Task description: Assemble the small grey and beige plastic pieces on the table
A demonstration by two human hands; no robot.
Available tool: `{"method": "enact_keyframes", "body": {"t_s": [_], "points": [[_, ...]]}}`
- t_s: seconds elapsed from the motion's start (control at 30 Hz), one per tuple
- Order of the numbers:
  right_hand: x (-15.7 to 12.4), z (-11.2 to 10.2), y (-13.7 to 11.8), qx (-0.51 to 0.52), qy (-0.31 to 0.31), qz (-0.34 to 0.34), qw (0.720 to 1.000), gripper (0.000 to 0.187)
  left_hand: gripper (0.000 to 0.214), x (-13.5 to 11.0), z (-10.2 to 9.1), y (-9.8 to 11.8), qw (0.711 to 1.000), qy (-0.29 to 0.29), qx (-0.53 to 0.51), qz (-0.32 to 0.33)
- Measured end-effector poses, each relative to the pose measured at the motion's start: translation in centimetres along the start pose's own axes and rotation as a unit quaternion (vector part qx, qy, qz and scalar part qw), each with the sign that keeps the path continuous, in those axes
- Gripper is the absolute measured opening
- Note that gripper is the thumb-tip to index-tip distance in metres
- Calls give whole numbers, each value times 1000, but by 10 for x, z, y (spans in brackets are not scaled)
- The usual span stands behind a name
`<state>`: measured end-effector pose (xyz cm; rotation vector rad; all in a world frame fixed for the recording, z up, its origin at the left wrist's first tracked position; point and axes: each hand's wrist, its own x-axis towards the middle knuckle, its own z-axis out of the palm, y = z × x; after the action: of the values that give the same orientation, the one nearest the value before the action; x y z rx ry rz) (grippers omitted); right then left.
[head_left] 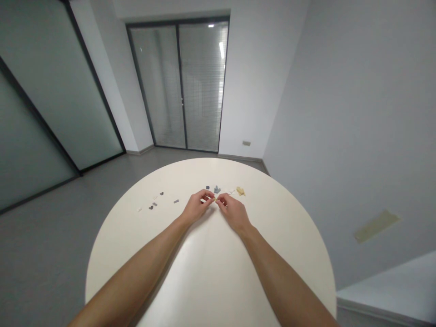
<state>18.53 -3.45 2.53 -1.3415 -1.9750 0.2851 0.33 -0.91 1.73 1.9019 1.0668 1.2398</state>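
Left hand (pixel 196 206): you are holding a narrow pinch, fingertips closing on the pale plastic brick (pixel 215 199).
Right hand (pixel 233 212): you are pinching that same brick from the other side, also narrowly.
Brick: it is sitting between your fingertips, too small to show its exact shape.
Just ahead: gray plastic bricks (pixel 217 189) and a tan plastic piece (pixel 240 191) are lying near your hands.
Further left: small dark plastic pieces (pixel 151 207) are lying well apart from your hands.
Bench: the round white bench (pixel 218 272) is carrying all of them.
Beyond: a glass door with blinds (pixel 203 86) is standing past the bench.
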Motion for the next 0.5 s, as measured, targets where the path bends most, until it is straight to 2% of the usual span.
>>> {"method": "enact_keyframes", "body": {"t_s": [0.5], "points": [[-1,0,-1,5,-10,-11,1000,15,26,-1,3,-4,999,-17,-40,-24]]}}
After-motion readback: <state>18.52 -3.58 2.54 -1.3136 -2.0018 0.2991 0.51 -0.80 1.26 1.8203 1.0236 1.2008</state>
